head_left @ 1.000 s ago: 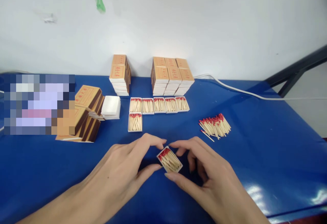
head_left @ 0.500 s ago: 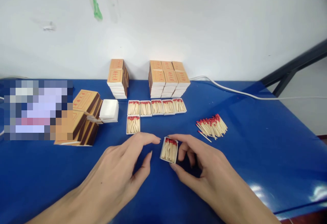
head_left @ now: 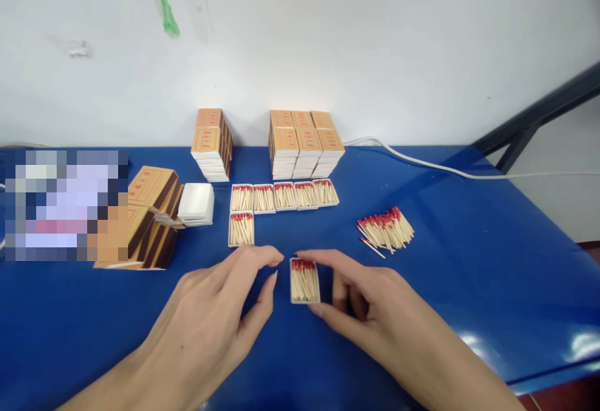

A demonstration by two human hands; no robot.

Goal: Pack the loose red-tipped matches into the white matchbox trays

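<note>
A small white tray of red-tipped matches (head_left: 304,280) lies on the blue table (head_left: 469,261) in front of me, heads pointing away. My right hand (head_left: 365,302) grips it, index finger at its far end and thumb at its near end. My left hand (head_left: 225,305) rests just left of the tray with fingers apart, not touching it. A single filled tray (head_left: 241,228) lies beyond my left fingertips, under a row of several filled trays (head_left: 284,195).
A loose pile of matches (head_left: 385,228) lies to the right. Two stacks of orange matchboxes (head_left: 304,142) (head_left: 212,143) stand against the white wall. Empty white trays (head_left: 195,204) and piled orange sleeves (head_left: 152,220) sit at the left. A white cable (head_left: 422,162) runs along the back.
The filled tray has turned from slanted to straight, heads away from me. My left hand has let go of it and drawn slightly left; my right hand keeps hold.
</note>
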